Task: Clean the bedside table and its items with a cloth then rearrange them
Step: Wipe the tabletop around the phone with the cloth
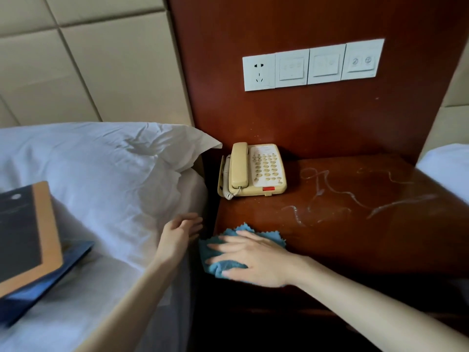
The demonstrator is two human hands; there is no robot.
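A dark red wooden bedside table (pixel 342 240) carries whitish smear lines (pixel 330 196) across its middle and right. A cream corded telephone (pixel 253 171) stands at its back left corner. A blue cloth (pixel 223 252) lies on the table's front left corner. My right hand (pixel 253 257) presses flat on the cloth, fingers spread and pointing left. My left hand (pixel 180 232) hovers open beside the table's left edge, against the bed sheet, holding nothing.
A bed with a white pillow (pixel 114 168) sits left of the table. A black and orange folder (pixel 28 232) rests on a blue folder (pixel 50 283) on the bed. Wall sockets and switches (pixel 312 64) are on the panel above. Another white bed edge (pixel 446 168) shows at the right.
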